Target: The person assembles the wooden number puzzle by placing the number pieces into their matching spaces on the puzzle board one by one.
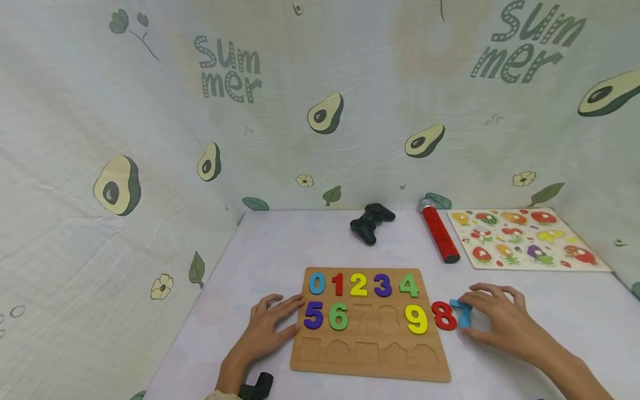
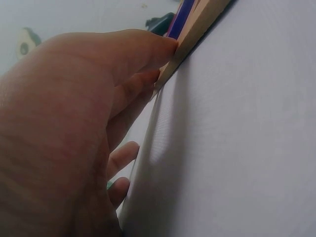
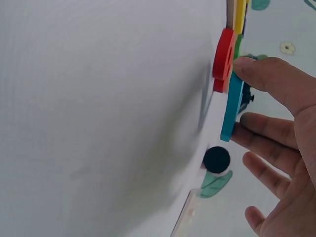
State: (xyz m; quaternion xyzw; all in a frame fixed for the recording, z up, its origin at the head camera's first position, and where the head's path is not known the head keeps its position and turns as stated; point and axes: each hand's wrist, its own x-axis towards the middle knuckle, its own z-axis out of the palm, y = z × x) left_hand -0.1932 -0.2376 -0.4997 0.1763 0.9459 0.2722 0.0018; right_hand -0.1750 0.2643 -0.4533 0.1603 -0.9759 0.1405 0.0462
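A wooden number board (image 1: 370, 335) lies on the table, with coloured digits 0 to 6 and 9 seated in it. The recesses shaped 7 and 8 show bare wood. My left hand (image 1: 270, 326) rests at the board's left edge, thumb and fingertips against the wood, as the left wrist view also shows. Off the board's right side, my right hand (image 1: 502, 319) pinches a blue number seven (image 3: 233, 106) between thumb and fingers. In the right wrist view the seven is tilted and close over the table. Right beside it is a red number eight (image 1: 444, 316), near the board's edge.
Behind the board lie a black game controller (image 1: 367, 223) and a red glittery tube (image 1: 440, 233) with a black end. A fruit-and-vegetable picture board (image 1: 520, 265) lies at the back right. Printed cloth (image 1: 280, 155) hangs behind the table.
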